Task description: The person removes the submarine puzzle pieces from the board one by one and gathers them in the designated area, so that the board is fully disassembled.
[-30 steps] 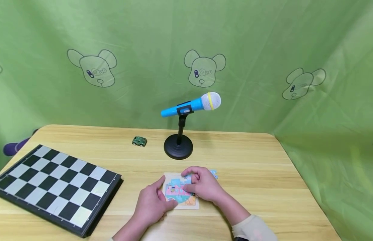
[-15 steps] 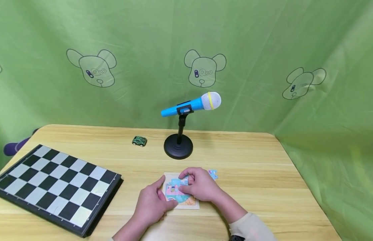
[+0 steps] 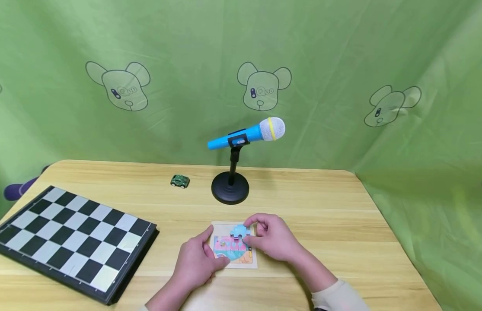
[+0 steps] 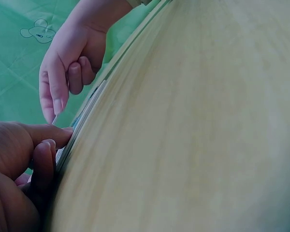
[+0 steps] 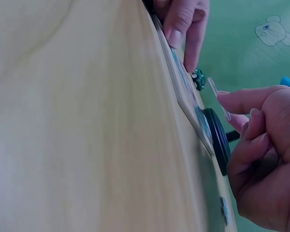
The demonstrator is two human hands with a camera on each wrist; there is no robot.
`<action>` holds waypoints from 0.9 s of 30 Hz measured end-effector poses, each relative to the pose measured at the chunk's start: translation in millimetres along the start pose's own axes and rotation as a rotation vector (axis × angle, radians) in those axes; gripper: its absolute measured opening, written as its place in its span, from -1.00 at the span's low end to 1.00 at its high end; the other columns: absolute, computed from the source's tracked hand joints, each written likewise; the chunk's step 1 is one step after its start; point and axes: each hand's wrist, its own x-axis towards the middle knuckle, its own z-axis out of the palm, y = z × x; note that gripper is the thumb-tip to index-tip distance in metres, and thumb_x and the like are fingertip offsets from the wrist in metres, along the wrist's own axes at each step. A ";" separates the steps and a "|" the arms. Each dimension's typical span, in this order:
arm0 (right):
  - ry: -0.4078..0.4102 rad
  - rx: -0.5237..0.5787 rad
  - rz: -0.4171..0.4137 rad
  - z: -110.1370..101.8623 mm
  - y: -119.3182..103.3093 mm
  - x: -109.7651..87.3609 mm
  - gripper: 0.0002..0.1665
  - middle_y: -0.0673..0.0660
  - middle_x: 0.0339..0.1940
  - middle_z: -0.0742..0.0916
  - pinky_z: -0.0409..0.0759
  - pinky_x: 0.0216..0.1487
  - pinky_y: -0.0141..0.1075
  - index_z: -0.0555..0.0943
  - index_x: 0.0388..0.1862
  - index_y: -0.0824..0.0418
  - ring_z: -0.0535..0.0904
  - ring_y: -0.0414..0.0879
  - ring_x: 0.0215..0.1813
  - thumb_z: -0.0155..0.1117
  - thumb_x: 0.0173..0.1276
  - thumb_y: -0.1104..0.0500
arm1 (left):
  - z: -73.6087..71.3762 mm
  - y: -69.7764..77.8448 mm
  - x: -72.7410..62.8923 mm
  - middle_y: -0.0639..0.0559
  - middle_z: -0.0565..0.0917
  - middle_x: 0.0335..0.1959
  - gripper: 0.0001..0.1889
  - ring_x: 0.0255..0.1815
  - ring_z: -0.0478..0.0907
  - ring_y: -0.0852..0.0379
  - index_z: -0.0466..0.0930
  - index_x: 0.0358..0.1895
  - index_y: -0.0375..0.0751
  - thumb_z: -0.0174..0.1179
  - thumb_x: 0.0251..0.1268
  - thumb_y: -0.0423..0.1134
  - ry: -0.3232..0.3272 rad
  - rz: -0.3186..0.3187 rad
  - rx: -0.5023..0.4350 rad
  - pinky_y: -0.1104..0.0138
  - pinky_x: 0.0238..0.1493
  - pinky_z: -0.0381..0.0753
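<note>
A small jigsaw puzzle board with a pale frame and a pink, blue and yellow picture lies on the table. My left hand holds it at its left side, thumb on the lower edge; the left wrist view shows that thumb at the board's rim. Between thumb and fingertips my right hand pinches a light blue puzzle piece over the upper part of the board. Side-on in the right wrist view, the piece is tilted and apart from the board.
A blue toy microphone on a black stand rises behind the board. A green toy car sits left of it. At left lies a checkered board. Another puzzle piece lies on the table in the right wrist view.
My right hand first shifted slightly left over the board, then back right, and the blue piece now shows raised in its fingers. My left hand has stayed in place.
</note>
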 end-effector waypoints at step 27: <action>0.131 0.014 0.075 -60.4 34.1 -36.8 -0.63 -0.05 -0.67 0.31 0.38 -0.45 -0.33 0.68 -0.05 0.24 0.21 -0.24 -0.63 0.54 0.15 0.27 | 1.4 0.9 -0.1 0.01 0.47 -0.59 0.01 -0.83 0.44 0.19 0.28 0.46 -0.41 0.62 -0.16 -0.31 0.006 -0.016 -0.030 0.35 -0.76 0.44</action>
